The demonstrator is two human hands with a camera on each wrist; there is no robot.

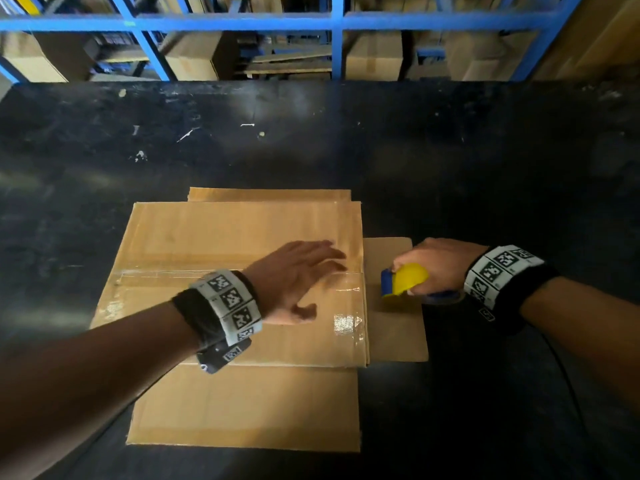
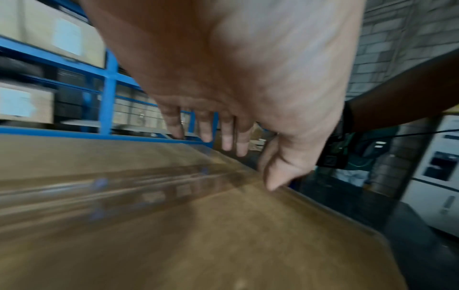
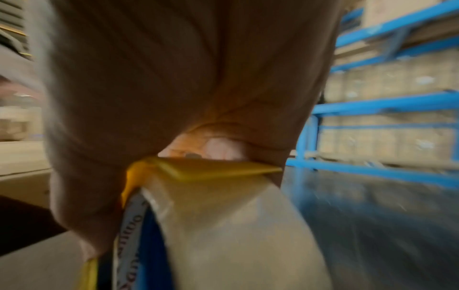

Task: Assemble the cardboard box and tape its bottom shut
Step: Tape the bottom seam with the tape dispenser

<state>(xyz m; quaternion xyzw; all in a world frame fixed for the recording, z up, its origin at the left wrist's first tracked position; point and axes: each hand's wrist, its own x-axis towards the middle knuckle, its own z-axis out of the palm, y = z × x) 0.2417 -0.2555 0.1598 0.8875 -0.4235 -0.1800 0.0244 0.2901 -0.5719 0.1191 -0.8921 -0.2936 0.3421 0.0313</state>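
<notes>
Cardboard fills the middle of the dark surface (image 1: 346,140): the box (image 1: 221,244) stands bottom-up, its outer flaps splayed flat around it, and a strip of clear tape (image 1: 166,274) runs along the centre seam to the box's right edge.

On that bottom panel lies the left hand (image 1: 294,275), fingers straight and spread, palm down near the right end of the seam, holding nothing. From the left wrist view the fingertips (image 2: 207,135) seem just above or barely on the board; motion blur hides real contact.

Just beside the box's right edge, over the side flap (image 1: 394,327), the right hand (image 1: 440,261) is curled round a yellow and blue tape dispenser (image 1: 403,279), with the roll (image 3: 238,225) showing under the palm. Whether the tape between dispenser and box is already cut cannot be told.

Risks, as I judge them: if the strip is uncut and the dispenser pulls away sharply, the end on the box's right wall could lift or wrinkle. If the left hand eases off, the light box may slide toward the dispenser, or the seam may gape. A loose tail might also stick to the side flap below it.
</notes>
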